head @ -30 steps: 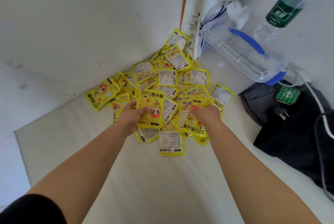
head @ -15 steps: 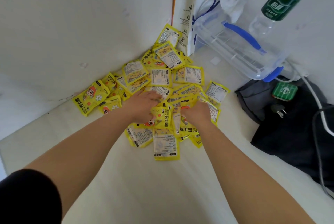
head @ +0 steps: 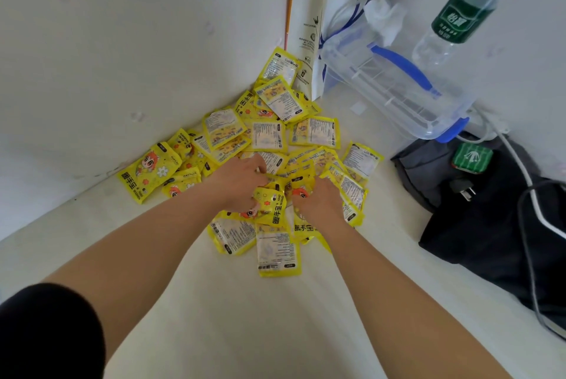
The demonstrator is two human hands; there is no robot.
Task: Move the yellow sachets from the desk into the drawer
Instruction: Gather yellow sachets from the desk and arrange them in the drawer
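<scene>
Lying on: desk (head: 245,317), pale, holding everything.
Sachets (head: 269,139): spreading as a yellow pile in the desk's far corner, against the wall.
Left hand (head: 242,182): pressing on the pile's near part, fingers curling around crumpled sachets.
Right hand (head: 318,201): lying beside it, fingers bending into sachets; grip unclear.

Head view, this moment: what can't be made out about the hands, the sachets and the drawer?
- Drawer: not in the head view at all.
- Fingertips of the left hand and right hand: buried in the yellow sachets, so the grip on them can't be judged.
- Sachet count: they overlap, and the hands cover the middle.
- Water bottle: top cut off by the frame edge.
- Black bag: runs off the right edge.
</scene>
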